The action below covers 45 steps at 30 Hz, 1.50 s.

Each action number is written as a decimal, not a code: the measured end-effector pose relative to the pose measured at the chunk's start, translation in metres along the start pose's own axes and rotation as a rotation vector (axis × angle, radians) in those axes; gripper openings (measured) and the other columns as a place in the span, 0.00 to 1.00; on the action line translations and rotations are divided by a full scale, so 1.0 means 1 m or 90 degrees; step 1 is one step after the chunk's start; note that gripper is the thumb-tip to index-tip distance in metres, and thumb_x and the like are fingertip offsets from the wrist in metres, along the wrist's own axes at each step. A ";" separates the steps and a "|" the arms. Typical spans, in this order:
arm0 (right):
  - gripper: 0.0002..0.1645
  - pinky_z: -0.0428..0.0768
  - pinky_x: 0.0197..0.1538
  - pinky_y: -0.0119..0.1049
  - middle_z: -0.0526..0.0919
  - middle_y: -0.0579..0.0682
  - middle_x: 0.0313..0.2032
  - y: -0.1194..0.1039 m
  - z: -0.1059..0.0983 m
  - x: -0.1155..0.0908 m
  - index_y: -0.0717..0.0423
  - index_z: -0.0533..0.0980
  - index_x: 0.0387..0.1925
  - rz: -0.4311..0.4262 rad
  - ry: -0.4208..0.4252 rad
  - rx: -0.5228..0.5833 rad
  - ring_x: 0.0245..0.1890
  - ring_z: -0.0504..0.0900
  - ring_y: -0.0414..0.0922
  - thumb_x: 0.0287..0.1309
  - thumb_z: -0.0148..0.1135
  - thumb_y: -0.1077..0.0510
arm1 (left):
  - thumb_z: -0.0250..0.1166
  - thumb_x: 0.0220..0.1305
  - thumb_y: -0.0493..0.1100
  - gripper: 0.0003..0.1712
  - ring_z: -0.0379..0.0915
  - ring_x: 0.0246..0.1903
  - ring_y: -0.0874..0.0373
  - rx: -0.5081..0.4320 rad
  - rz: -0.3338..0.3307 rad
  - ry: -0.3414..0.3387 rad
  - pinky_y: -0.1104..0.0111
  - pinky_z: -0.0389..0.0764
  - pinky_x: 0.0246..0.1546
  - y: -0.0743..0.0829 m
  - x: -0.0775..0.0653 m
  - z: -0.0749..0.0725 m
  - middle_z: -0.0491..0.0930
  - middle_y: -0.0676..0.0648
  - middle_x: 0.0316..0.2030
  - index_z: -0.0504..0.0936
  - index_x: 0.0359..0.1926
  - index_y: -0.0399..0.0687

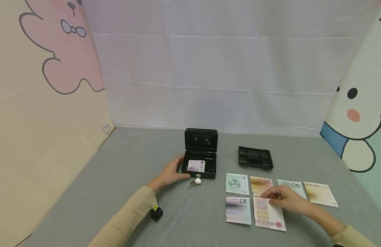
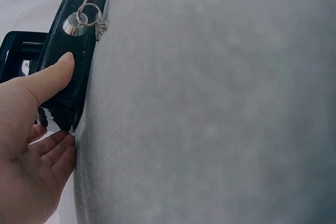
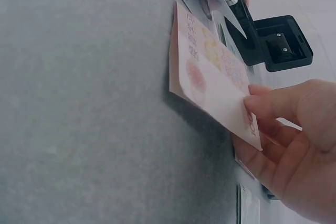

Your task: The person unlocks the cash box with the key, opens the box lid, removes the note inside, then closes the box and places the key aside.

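My left hand (image 1: pixel 171 173) grips the front left corner of a small black cash box (image 1: pixel 211 168), its lid raised. In the left wrist view the thumb lies on the box's front, near a lock with keys (image 2: pixel 100 27), and the fingers are at its side. A purple-and-white banknote (image 1: pixel 196 166) lies inside the box. My right hand (image 1: pixel 291 199) pinches the far edge of a stack of red banknotes (image 1: pixel 268 216) between thumb and fingers. In the right wrist view that red stack (image 3: pixel 210 72) is tilted, its near end spread slightly apart.
Around the red stack lie a purple 10 stack (image 1: pixel 238 211), a green stack (image 1: pixel 237 184), a brown 20 stack (image 1: pixel 261 185), a green 50 stack (image 1: pixel 290 185) and a yellowish stack (image 1: pixel 321 194). Behind them sits a black compartment tray (image 1: pixel 255 158). A black object (image 1: pixel 156 214) lies by the left sleeve.
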State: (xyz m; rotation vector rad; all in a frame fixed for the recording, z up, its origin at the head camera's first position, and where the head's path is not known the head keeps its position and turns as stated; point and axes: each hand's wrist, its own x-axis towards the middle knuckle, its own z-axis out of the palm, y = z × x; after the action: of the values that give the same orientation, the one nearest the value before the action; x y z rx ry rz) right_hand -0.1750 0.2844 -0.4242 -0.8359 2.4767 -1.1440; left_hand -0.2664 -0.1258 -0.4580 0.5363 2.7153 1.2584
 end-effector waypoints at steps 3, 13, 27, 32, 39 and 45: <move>0.11 0.76 0.32 0.28 0.81 0.49 0.35 0.000 0.001 -0.001 0.64 0.79 0.38 0.022 -0.001 -0.003 0.32 0.73 0.30 0.51 0.60 0.66 | 0.72 0.47 0.44 0.47 0.61 0.60 0.46 -0.001 0.004 0.000 0.58 0.64 0.60 0.001 0.000 0.000 0.65 0.37 0.60 0.58 0.64 0.35; 0.09 0.74 0.28 0.28 0.79 0.43 0.31 -0.007 -0.005 -0.001 0.64 0.78 0.37 -0.004 0.009 -0.036 0.30 0.71 0.30 0.52 0.60 0.67 | 0.72 0.47 0.43 0.47 0.61 0.60 0.46 -0.003 -0.003 -0.003 0.58 0.64 0.60 0.002 -0.001 0.000 0.64 0.37 0.60 0.58 0.64 0.35; 0.12 0.77 0.31 0.29 0.81 0.52 0.34 -0.024 -0.022 0.021 0.67 0.77 0.40 -0.017 -0.012 -0.077 0.32 0.73 0.31 0.54 0.60 0.64 | 0.72 0.47 0.44 0.47 0.61 0.60 0.47 -0.003 -0.003 -0.003 0.59 0.64 0.60 0.000 -0.001 0.000 0.65 0.37 0.60 0.58 0.65 0.37; 0.13 0.79 0.33 0.32 0.81 0.57 0.34 -0.030 -0.029 0.042 0.70 0.76 0.41 -0.070 -0.012 -0.061 0.32 0.76 0.34 0.55 0.59 0.64 | 0.72 0.47 0.44 0.47 0.62 0.59 0.47 0.005 -0.010 -0.002 0.59 0.64 0.60 0.001 -0.001 -0.001 0.65 0.38 0.59 0.57 0.65 0.37; 0.16 0.79 0.37 0.32 0.80 0.60 0.37 -0.033 -0.033 0.073 0.70 0.75 0.44 -0.052 -0.004 -0.056 0.34 0.77 0.37 0.56 0.59 0.64 | 0.72 0.47 0.45 0.48 0.61 0.60 0.47 0.013 -0.012 -0.006 0.60 0.64 0.60 0.002 -0.001 0.000 0.65 0.38 0.59 0.57 0.65 0.37; 0.21 0.78 0.40 0.32 0.80 0.55 0.39 -0.043 -0.025 0.108 0.66 0.75 0.48 -0.018 -0.012 -0.057 0.38 0.78 0.42 0.58 0.59 0.54 | 0.72 0.47 0.44 0.47 0.61 0.60 0.47 0.005 -0.006 -0.006 0.59 0.64 0.61 0.001 -0.001 -0.001 0.65 0.37 0.60 0.57 0.65 0.36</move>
State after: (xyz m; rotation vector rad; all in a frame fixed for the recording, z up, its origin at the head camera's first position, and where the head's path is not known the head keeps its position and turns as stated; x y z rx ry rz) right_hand -0.2559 0.2109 -0.3766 -0.9055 2.5240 -1.0372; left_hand -0.2655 -0.1261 -0.4568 0.5289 2.7136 1.2405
